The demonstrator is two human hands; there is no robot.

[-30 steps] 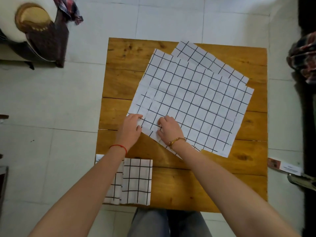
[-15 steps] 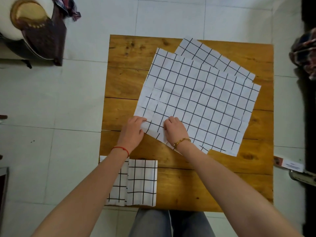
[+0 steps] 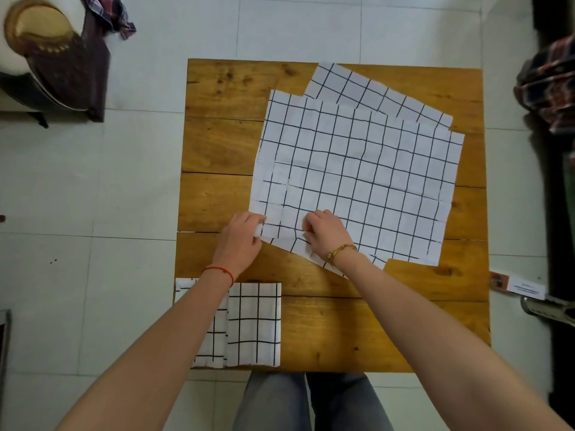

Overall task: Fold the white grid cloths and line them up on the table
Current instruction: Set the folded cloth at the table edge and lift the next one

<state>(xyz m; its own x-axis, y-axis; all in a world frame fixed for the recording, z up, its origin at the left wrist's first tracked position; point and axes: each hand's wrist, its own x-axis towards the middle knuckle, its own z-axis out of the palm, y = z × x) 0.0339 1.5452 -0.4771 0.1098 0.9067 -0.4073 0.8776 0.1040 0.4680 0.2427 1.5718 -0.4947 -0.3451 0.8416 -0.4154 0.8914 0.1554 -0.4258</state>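
The top open cloth (image 3: 357, 169), white with a thin black grid, lies spread flat on the wooden surface (image 3: 224, 144), with faint crease lines across it and its near-left corner at the hands. The left hand (image 3: 241, 241) pinches that corner, thumb and fingers curled onto the edge, so its grip is narrow and holding cloth. Just to its right, the right hand (image 3: 326, 234) has its fingers curled down on the same near edge, gripping the fabric there. Beneath this sheet lies a second open cloth (image 3: 373, 91) of the same pattern, turned at a different angle: one strip of it shows beyond the far edge, away from the hands, and another narrow strip shows just under the right wrist. Nearer the person than the left hand, partly under the left forearm, a folded cloth (image 3: 255, 325) sits at the near-left corner of the surface, a neat rectangle with larger-looking grid squares and a fold line down its middle. That makes three grid cloths in all: two open, one folded. The left wrist wears a red thread (image 3: 221, 270), the right a gold bracelet (image 3: 340, 251). To the right of the surface, on the tiled floor (image 3: 93, 275), lies a small white label (image 3: 525, 287) whose print is too small to read.
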